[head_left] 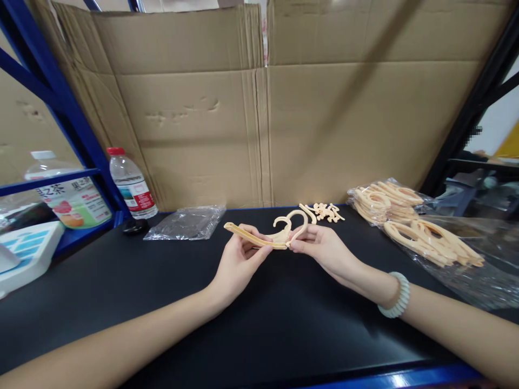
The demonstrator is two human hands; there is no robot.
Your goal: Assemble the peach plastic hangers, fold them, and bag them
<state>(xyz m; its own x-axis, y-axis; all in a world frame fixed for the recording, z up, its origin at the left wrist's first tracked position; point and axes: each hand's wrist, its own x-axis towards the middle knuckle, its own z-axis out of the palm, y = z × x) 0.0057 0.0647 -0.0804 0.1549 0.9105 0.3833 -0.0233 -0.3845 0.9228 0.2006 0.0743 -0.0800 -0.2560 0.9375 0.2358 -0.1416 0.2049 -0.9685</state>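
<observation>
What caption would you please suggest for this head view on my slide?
Both hands, left hand and right hand, hold a beige plastic hanger above a black table.

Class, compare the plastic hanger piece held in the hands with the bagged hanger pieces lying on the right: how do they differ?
The held hanger piece is single, while the bagged hanger pieces lie heaped. The held hanger piece is gripped above the black table by the left hand and right hand; the bagged hanger pieces rest on clear plastic. Both are pale peach-coloured.
</observation>
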